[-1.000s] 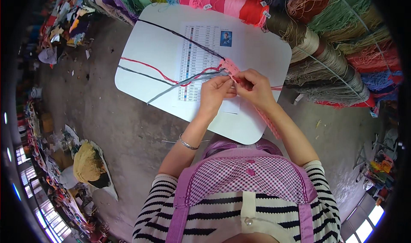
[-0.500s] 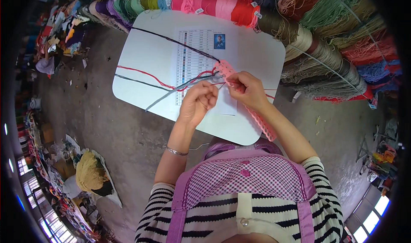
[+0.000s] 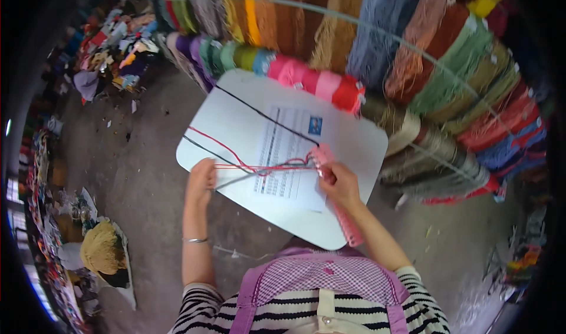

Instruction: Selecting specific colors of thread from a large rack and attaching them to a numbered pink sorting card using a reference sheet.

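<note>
My right hand (image 3: 340, 184) is closed on a pink strip with holes along its edges (image 3: 350, 232), which slants down over the small white table (image 3: 359, 139). To the left, past the table's edge, my left hand (image 3: 202, 179) is closed on red thread (image 3: 233, 167), drawn taut and nearly level from the strip. Black yarn (image 3: 259, 111), a red strand (image 3: 218, 138) and grey yarn (image 3: 233, 181) trail leftward from the strip's holes across the table. Beneath them lies a white sheet (image 3: 286, 184) with a printed chart and a small blue picture. My fingertips are partly hidden.
Rolled hanks of coloured yarn (image 3: 300, 76) line the table's far edge. More hanks (image 3: 424, 57) hang behind and to the right, crossed by a pale rail. A tan yarn bundle (image 3: 101, 248) sits on the floor at left, and a heap of scraps (image 3: 127, 42) lies at far left.
My left hand has moved from beside my right hand out to the left, pulling the red thread long. My right hand stays at the strip. The view has shifted, showing more hanging yarn.
</note>
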The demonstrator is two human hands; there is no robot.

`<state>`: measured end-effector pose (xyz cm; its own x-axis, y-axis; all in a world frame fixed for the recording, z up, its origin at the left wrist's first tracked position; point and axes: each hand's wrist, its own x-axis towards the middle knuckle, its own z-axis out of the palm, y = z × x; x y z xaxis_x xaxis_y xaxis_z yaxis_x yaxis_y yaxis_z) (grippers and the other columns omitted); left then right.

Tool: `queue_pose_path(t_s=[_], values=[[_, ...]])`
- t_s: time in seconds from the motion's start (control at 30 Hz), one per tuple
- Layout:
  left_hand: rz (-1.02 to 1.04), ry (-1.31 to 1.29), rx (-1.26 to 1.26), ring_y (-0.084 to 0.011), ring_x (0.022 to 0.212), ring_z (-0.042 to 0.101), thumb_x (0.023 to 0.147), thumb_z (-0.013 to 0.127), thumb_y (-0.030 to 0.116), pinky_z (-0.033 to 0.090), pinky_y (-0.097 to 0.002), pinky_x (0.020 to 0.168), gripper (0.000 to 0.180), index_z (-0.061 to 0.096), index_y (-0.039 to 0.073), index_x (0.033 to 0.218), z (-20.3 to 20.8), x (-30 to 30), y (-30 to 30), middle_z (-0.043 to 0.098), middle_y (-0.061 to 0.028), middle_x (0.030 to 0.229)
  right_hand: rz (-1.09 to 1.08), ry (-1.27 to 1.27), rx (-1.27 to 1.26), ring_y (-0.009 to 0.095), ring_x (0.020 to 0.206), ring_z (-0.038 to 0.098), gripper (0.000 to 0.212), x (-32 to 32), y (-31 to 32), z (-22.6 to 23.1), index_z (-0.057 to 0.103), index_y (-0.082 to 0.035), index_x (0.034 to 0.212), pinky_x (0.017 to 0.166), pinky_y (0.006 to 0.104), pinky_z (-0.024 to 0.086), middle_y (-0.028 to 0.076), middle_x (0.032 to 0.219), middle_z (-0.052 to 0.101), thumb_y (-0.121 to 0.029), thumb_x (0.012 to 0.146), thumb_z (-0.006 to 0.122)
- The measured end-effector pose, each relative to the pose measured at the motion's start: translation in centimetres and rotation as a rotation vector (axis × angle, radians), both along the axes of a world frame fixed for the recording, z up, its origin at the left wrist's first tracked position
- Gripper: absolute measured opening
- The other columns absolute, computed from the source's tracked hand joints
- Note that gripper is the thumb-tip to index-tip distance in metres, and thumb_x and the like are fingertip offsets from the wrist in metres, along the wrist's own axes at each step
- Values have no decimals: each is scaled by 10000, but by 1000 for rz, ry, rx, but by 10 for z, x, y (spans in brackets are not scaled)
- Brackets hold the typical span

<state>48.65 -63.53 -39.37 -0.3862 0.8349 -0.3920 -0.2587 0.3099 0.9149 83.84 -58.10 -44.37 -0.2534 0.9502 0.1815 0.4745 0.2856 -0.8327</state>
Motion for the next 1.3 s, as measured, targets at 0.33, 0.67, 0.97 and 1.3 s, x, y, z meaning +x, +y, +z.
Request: queue_pose_path(t_s=[0.33, 0.67, 0.97, 1.3], values=[[195, 323, 327, -36, 489, 368, 901, 579, 215, 232, -204, 419, 256, 464, 130, 688, 126, -55, 26, 429, 47, 598, -125, 30, 145, 177, 619, 610, 139, -22, 19, -5, 633, -65, 839, 600, 303, 500, 64, 749, 624, -68, 704, 668], [-91, 1403, 259, -293, 777, 670, 769, 641, 325, 512, -409, 699, 240, 729, 143, 898, 140, -161, 213, 689, -98, 807, -351, -58, 258, 211, 615, 617, 99, -62, 25, -1, 624, -56, 789, 575, 312, 493, 90, 735, 618, -30, 695, 638], [-114, 1026, 947, -152, 620, 612, 798, 682, 163, 469, -285, 587, 173, 721, 74, 942, 176, -154, 397, 677, -68, 772, -778, -174, 102, 216, 555, 552, 76, -149, -1, 8, 614, -39, 775, 529, 322, 451, 92, 680, 574, -16, 706, 633], [58, 1036, 879, -253, 874, 627, 798, 706, 250, 491, -355, 767, 226, 695, 90, 957, 194, -122, 459, 655, -94, 968, -831, -406, 237, 242, 592, 553, 92, -193, -3, 12, 587, -63, 814, 547, 360, 445, 82, 665, 558, -25, 736, 619]])
